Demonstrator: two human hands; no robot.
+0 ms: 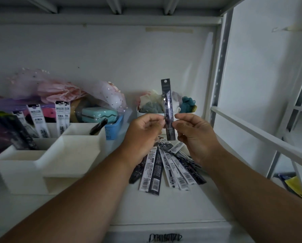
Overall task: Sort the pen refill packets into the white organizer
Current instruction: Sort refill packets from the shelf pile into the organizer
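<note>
The light is dim. A white wall [111, 55] stands behind the white tabletop [164, 207], a shelf underside [102, 18] above, a metal frame [222, 67] at right.

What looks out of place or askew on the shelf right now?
One dark packet lies slanted alone in the white organizer's right rear compartment, unlike the upright packets further left. Unsorted packets lie fanned loose on the shelf.

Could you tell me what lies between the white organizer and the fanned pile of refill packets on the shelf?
In the head view, only the left forearm crosses that stretch between the white organizer and the fanned packets; otherwise bare shelf.
</note>
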